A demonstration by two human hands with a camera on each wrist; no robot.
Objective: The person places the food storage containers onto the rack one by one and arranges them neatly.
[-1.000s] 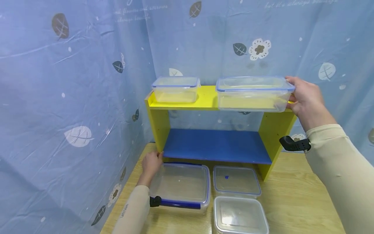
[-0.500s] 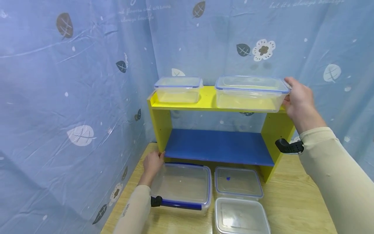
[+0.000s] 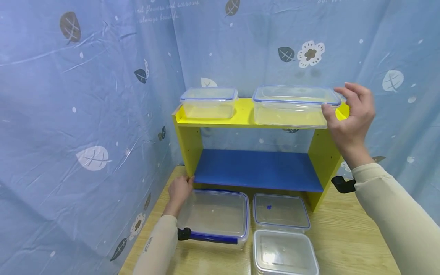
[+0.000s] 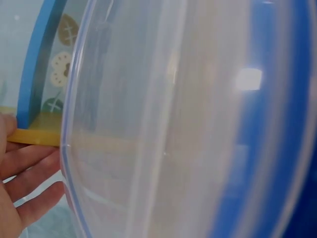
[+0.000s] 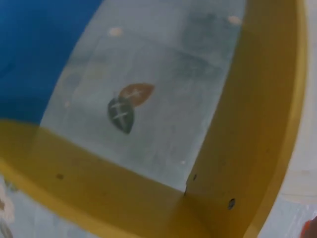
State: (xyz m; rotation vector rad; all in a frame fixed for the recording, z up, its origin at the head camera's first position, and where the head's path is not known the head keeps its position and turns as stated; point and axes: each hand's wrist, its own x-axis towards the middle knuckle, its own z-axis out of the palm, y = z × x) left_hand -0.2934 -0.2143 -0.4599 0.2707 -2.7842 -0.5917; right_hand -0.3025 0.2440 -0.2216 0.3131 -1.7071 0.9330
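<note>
A clear food container with a blue-rimmed lid point(image 3: 292, 109) sits at the right of the yellow top board point(image 3: 245, 110). My right hand point(image 3: 355, 114) is at its right end, thumb and fingers spread apart around the corner; whether they touch it cannot be told. In the right wrist view only a fingertip point(image 5: 309, 229) shows. My left hand point(image 3: 179, 191) grips the left side panel of the yellow and blue shelf point(image 3: 258, 168) low down. In the left wrist view its thumb and fingers point(image 4: 37, 171) lie on either side of the yellow panel.
A smaller clear container point(image 3: 209, 109) stands at the left of the top board. On the wooden table point(image 3: 347, 225), a large blue-clipped container point(image 3: 214, 214) lies beside a blue-rimmed one point(image 3: 281, 212) and a white-lidded one point(image 3: 285, 252). A patterned blue curtain point(image 3: 240, 49) hangs behind.
The long container on the top board has shifted slightly left. My right hand, earlier holding its right end, has loosened and spread its fingers. My left hand stays on the panel.
</note>
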